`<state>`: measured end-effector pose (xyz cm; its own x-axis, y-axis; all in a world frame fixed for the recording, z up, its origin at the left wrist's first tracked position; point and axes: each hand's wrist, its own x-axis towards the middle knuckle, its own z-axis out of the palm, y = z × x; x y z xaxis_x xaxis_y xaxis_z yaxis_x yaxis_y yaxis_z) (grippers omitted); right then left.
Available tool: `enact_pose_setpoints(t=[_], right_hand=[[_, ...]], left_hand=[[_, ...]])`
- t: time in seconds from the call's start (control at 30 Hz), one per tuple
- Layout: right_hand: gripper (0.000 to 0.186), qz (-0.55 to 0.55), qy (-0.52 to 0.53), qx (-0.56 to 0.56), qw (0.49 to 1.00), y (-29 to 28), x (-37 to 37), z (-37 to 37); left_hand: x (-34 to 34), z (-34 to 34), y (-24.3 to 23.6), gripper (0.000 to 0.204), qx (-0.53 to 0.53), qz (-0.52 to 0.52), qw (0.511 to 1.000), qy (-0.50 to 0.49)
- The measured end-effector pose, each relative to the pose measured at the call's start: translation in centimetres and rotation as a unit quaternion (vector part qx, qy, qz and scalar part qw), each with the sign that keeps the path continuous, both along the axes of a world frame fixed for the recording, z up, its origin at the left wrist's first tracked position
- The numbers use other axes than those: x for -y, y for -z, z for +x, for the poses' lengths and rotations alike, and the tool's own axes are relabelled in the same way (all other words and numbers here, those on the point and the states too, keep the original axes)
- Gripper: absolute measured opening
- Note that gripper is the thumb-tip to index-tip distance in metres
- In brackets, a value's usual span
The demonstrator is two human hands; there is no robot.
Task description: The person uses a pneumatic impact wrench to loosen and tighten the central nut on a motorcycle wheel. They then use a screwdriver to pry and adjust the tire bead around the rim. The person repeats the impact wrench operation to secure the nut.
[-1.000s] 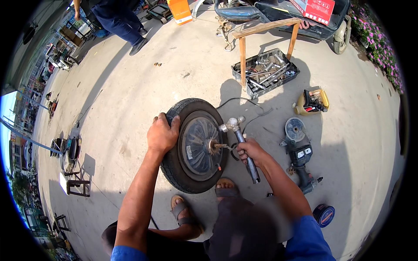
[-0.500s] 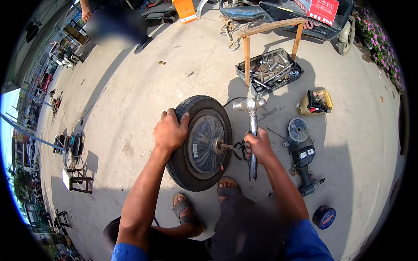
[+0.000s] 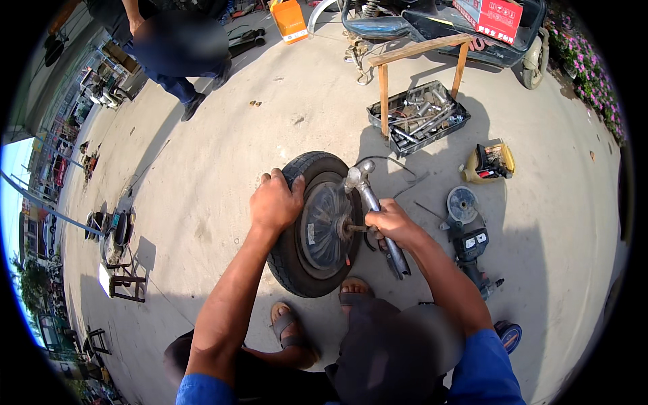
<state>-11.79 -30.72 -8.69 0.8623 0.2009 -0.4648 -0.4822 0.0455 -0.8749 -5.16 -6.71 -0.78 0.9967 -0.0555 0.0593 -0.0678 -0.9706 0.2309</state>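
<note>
A black-tyred hub-motor wheel [image 3: 322, 233] stands on the ground before my feet, its ribbed grey hub and rusty axle [image 3: 354, 229] facing right. My left hand [image 3: 277, 202] rests on the tyre's upper left edge, its fingers curled over the tread. In my right hand [image 3: 393, 223] is a metal hammer [image 3: 370, 196], gripped around its shiny handle. The hammer head [image 3: 358, 174] tilts toward the wheel, beside the rim's upper right. A dark cable near the axle is partly hidden behind my right hand.
A black tool crate [image 3: 422, 118] with a wooden handle stands ahead. To the right are a cut yellow container [image 3: 491, 162], a power tool [image 3: 471, 243] and a round dark tin [image 3: 507, 335]. A small stool [image 3: 125, 282] is at left; another person [image 3: 177, 84] stands far left.
My right hand has moved left, tilting the hammer head toward the wheel. The wheel and my left hand sit slightly farther right in view. The other person has shifted position.
</note>
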Motion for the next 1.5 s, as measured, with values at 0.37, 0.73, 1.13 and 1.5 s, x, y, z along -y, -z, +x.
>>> enact_pose_setpoints(t=[0.37,0.73,1.13,1.5], right_hand=[[0.019,-0.218,0.021,0.202,0.955,-1.8,-3.8,-5.7],[0.022,-0.215,0.021,0.231,0.949,-0.6,-4.0,-6.6],[0.023,-0.157,0.122,0.222,0.955,-0.6,-4.7,-8.0],[0.011,-0.097,0.067,0.031,0.993,1.0,0.7,-13.5]], left_hand=[[1.1,0.5,-0.2,0.056,-0.006,0.017,1.0,-0.002],[1.3,0.1,-0.4,0.056,-0.003,0.01,1.0,-0.004],[1.6,0.2,-0.7,0.057,-0.009,0.003,1.0,-0.004],[1.0,0.7,-0.1,0.059,-0.009,0.014,1.0,-0.015]])
